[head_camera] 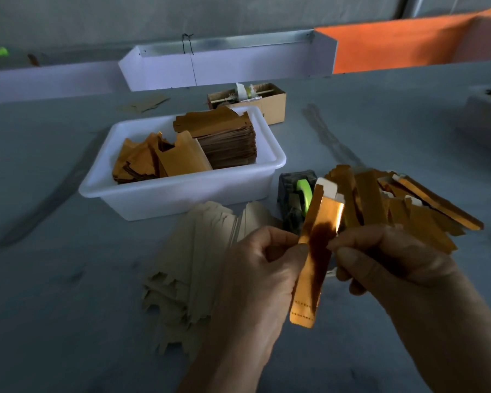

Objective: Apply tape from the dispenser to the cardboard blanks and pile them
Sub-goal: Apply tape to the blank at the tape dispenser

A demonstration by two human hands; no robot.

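Both hands pinch one gold foil-faced cardboard blank upright above the table, left hand on its left edge, right hand on its right; the tape dispenser stands just behind, a loose pile of gold blanks beside it

The narrow blank held between the hands is shiny gold-orange with a dark brown reflection down its middle, a white tab at its far end and two dotted lines near its near end. The tub is white and holds golden-brown blanks; the fanned blanks near left are pale beige. The dispenser is dark grey with a bright green roll, and the far right panel is orange.
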